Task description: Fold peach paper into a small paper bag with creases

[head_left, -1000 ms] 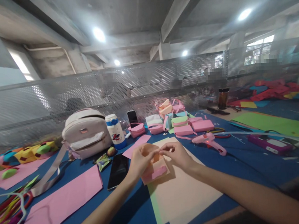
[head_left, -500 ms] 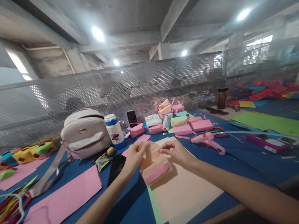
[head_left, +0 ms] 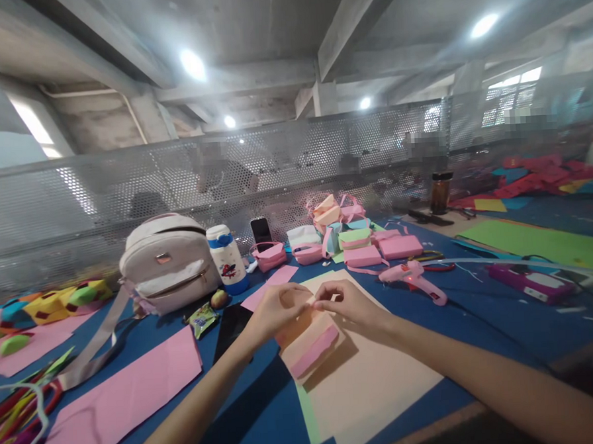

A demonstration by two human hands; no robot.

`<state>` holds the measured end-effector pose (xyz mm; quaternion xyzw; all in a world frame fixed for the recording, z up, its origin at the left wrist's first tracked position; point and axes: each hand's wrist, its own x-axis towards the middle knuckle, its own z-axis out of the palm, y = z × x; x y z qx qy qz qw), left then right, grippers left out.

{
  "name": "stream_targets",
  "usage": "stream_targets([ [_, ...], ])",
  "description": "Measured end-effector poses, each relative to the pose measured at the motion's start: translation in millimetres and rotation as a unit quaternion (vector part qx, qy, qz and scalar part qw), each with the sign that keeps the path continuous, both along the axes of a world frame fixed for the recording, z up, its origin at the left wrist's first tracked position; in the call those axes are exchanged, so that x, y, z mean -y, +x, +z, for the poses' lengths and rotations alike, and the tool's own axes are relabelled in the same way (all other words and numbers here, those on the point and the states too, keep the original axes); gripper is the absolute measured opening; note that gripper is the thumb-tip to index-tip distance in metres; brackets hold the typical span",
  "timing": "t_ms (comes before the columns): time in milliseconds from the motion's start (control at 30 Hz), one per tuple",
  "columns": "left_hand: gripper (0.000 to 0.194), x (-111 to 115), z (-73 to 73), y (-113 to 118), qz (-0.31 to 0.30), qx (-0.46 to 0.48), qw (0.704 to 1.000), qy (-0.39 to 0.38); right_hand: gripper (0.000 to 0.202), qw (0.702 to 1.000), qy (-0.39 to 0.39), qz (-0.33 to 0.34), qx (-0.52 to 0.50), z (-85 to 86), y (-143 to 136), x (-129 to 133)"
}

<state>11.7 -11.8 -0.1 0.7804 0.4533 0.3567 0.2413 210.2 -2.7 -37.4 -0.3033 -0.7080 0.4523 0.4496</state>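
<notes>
Two bare hands hold a small peach paper box (head_left: 306, 336) over the left part of a peach sheet (head_left: 379, 383) on a blue worktop (head_left: 256, 409). The left hand (head_left: 281, 309) curls over the box, fingers and thumb pinching its upper edge; the right hand (head_left: 349, 304) meets it there, thumb and forefinger pressed together on the same edge, the fingertips of both hands close to each other. A pink strip (head_left: 314, 352) crosses the box's near side. Whether the box rests on the peach sheet cannot be told. A green sheet (head_left: 308, 413) shows along the peach sheet's left side.

To the right of the peach sheet lies a pink glue gun (head_left: 413, 279), a red light glowing on it, and, farther right, a purple power strip (head_left: 533, 282). Small paper bags (head_left: 360, 256), many of them pink, cluster beyond the peach sheet's far edge. To its left, a dark device (head_left: 227, 328) lies flat, partly behind the left forearm, and farther left a piece of pink paper (head_left: 127, 396). A pale backpack (head_left: 173, 275) and a blue-lidded bottle (head_left: 227, 259) stand beyond the peach sheet, to the left; past everything runs a perforated metal screen (head_left: 293, 159).
</notes>
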Motion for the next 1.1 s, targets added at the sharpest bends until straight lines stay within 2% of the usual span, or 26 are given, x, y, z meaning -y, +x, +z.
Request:
stream_targets([
  [233, 0.016, -1.5, -1.4, -1.0, 0.029, -0.011, 0.999, -0.007, 0.016, 1.0, 0.006, 0.002, 0.015, -0.8, 0.4, 2.1],
  [600, 0.027, -2.4, -2.9, -0.7, 0.058, -0.022, 0.997, -0.037, 0.013, 0.999, 0.037, -0.017, 0.036, 3.9, -3.0, 6.5],
  [767, 0.027, 0.6, 2.9, 0.1, 0.069, -0.018, 0.997, -0.041, 0.01, 0.994, 0.073, -0.045, 0.074, 15.7, 5.3, 11.3],
  [867, 0.022, 2.2, 5.7, 1.0, 0.077, -0.013, 0.996, -0.043, 0.017, 0.986, 0.09, -0.06, 0.126, 24.5, 30.5, 25.4],
  [933, 0.021, 3.3, 6.2, 1.8, 0.087, -0.01, 0.995, -0.046, 0.016, 0.967, 0.098, -0.083, 0.222, 25.6, 60.3, 38.5],
  [1000, 0.021, 4.7, 5.5, 3.2, 0.095, -0.007, 0.994, -0.053, 0.022, 0.946, 0.089, -0.125, 0.285, 20.7, 99.2, 50.1],
  [1100, 0.022, 7.7, 3.1, 6.3, 0.095, -0.005, 0.993, -0.071, 0.033, 0.915, 0.052, -0.209, 0.34, 4.0, 162.6, 57.5],
])
